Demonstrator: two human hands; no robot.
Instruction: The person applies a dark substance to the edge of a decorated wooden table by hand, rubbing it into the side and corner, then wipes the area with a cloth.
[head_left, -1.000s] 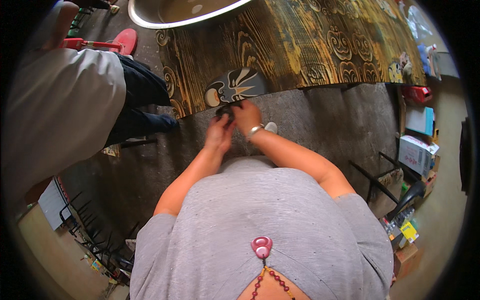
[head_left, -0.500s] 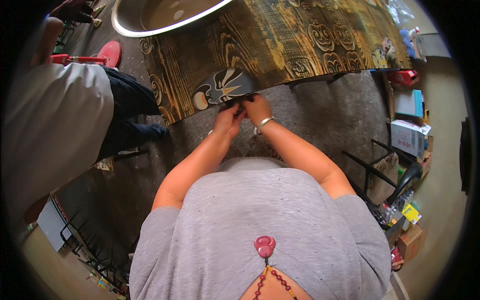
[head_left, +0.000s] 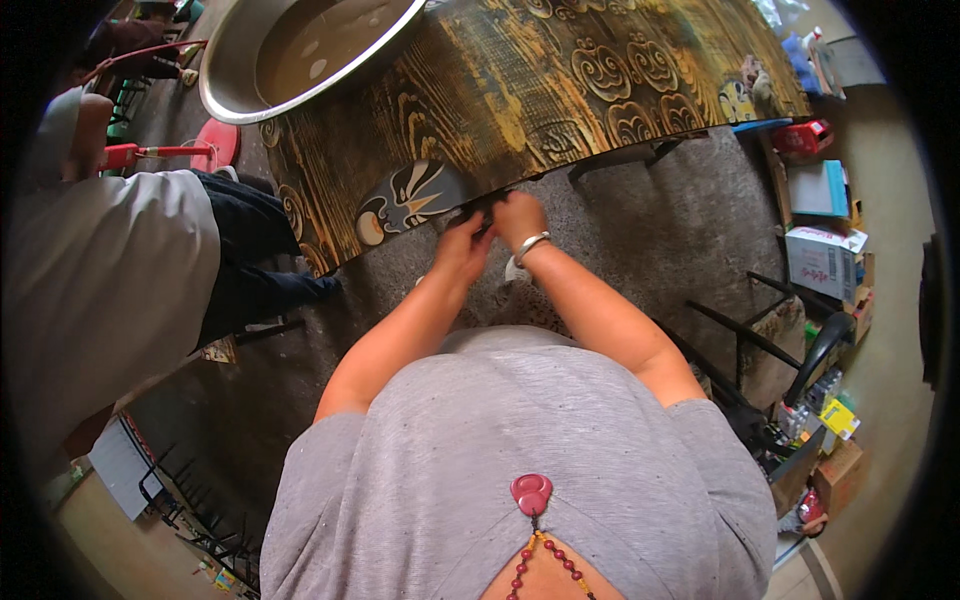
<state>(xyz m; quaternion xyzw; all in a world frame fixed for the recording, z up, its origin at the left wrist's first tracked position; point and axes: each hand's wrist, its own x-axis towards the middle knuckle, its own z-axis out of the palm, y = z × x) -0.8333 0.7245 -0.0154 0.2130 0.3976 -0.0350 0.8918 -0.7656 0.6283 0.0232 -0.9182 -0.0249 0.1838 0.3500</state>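
Note:
My left hand [head_left: 462, 250] and my right hand [head_left: 520, 221] meet just below the near edge of a wooden table [head_left: 470, 130] with dark and yellow grain. Both sets of fingers are curled closed, close together. Something small and dark seems to lie between them, too hidden to name. On the right wrist sits a silver bangle [head_left: 531, 247]. Beside the left hand, on the table's corner, is a painted mask picture [head_left: 415, 195] in grey, black and white.
A large metal basin [head_left: 235, 108] of murky water stands on the table's left. A person in a pale shirt [head_left: 110, 270] is close at my left, near a red stool [head_left: 215, 145]. To the right are a black-framed chair [head_left: 745, 335] and a white carton [head_left: 820, 262].
The view has shifted, so the table and basin sit lower and further left, with more of the basin's water showing. My hands stay together at the table edge, fingers still closed.

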